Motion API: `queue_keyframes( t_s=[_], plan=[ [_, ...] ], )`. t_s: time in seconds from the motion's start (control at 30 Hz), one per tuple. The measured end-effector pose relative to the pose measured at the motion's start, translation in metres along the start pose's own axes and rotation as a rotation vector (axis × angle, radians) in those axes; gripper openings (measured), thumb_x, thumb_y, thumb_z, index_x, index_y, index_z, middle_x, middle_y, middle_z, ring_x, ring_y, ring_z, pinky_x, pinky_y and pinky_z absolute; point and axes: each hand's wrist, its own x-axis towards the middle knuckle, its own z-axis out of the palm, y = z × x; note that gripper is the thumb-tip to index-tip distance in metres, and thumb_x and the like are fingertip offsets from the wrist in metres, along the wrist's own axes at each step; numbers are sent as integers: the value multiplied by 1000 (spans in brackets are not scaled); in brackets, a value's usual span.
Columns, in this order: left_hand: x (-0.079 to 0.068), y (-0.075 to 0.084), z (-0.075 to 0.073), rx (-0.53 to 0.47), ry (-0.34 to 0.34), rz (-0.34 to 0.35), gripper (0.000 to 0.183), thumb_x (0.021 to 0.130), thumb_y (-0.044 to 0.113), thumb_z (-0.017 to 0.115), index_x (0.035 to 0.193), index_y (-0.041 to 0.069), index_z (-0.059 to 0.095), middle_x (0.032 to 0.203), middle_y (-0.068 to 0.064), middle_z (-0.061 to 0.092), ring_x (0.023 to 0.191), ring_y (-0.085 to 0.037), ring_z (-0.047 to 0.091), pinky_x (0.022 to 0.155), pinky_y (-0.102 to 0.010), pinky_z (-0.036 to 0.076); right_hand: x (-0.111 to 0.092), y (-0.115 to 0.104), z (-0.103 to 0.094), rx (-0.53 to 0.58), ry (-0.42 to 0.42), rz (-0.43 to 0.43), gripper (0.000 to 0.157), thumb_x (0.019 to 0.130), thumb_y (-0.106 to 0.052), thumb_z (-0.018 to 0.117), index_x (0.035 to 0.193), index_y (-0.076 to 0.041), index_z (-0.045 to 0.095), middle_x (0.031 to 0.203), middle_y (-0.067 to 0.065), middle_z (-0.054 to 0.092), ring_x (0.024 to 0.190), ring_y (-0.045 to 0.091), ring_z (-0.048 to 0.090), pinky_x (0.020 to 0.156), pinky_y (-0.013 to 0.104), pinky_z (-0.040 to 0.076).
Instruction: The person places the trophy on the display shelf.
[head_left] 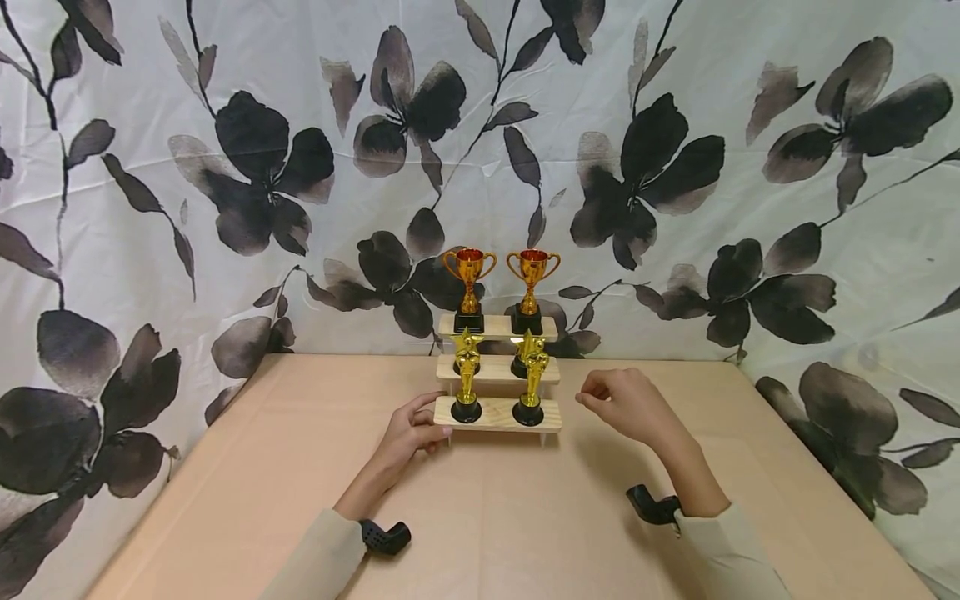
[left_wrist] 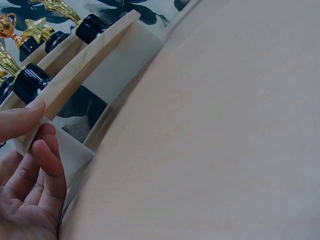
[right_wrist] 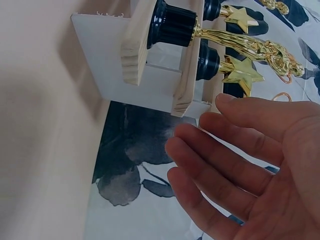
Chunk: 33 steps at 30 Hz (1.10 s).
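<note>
A three-tier wooden display stand (head_left: pixel 497 412) with pale side supports stands on the table. My left hand (head_left: pixel 406 435) grips the left end of its lowest shelf; in the left wrist view the thumb (left_wrist: pixel 22 121) lies against the board and the fingers curl beneath. To the right of the stand, my right hand (head_left: pixel 628 403) holds nothing, its fingers loosely bent. Two gold figure trophies (head_left: pixel 533 377) on round black bases occupy the bottom tier. Behind them are star trophies (right_wrist: pixel 243 74), partly hidden in the head view. Gold cup trophies (head_left: pixel 470 268) top the stand.
The tan tabletop (head_left: pixel 480 517) extends around the stand toward both forearms. A white cloth with dark flowers (head_left: pixel 258 175) hangs behind and along the sides. Each wrist carries a small black camera (head_left: pixel 386 538).
</note>
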Motion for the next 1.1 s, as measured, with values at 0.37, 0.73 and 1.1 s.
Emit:
queue_keyframes(
  t_s=[0.37,0.73,1.1],
  plan=[
    [2,-1,-2,-3,-9,-1,75,85,2,76,154,3,45,79,2,66,64,-13,56,58,-24,49,-3,0,-2,-16,1,10,6,94,-18,73,92,-14,77,82,-3,76,74,11,68,69,37,55],
    [-4,-2,-6,10,-4,-1,72,86,4,76,152,7,47,80,2,66,63,-15,55,57,-24,47,3,0,5,8,-36,19,7,94,-19,73,92,-14,76,82,-3,75,74,10,66,69,35,55],
    [-5,-1,-10,51,-74,-95,84,79,3,79,154,10,42,86,-1,71,60,-15,55,51,-26,43,-7,21,2,41,-5,66,16,97,-23,71,104,-9,74,96,4,77,91,24,73,81,48,58]
  ],
)
